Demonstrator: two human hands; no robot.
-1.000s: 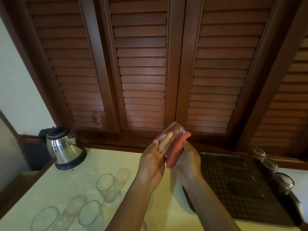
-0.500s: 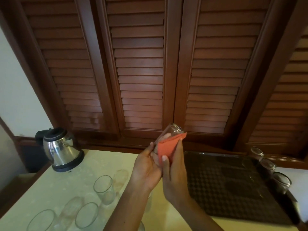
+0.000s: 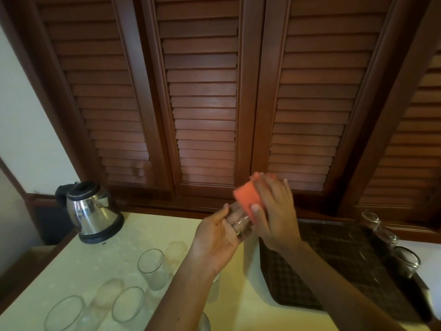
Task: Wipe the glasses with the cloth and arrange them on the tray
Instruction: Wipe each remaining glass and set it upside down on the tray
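Observation:
My left hand [image 3: 218,240] holds the lower end of a clear glass [image 3: 239,217] raised above the counter. My right hand [image 3: 274,211] grips an orange cloth [image 3: 248,198] wrapped over the glass's upper end, which the cloth hides. A dark patterned tray [image 3: 334,266] lies on the right of the counter. Three glasses [image 3: 384,237] stand upside down in a row along the tray's right side. Several clear glasses [image 3: 151,268] stand upright on the pale counter at the lower left.
A steel electric kettle [image 3: 94,212] stands at the counter's back left corner. Brown louvered wooden doors [image 3: 205,103] fill the wall behind the counter. The pale counter [image 3: 148,232] ends at a wooden edge on the left.
My right hand has slid the orange cloth up over the top of the glass and now covers it. The glass is tilted more to the right in my left hand.

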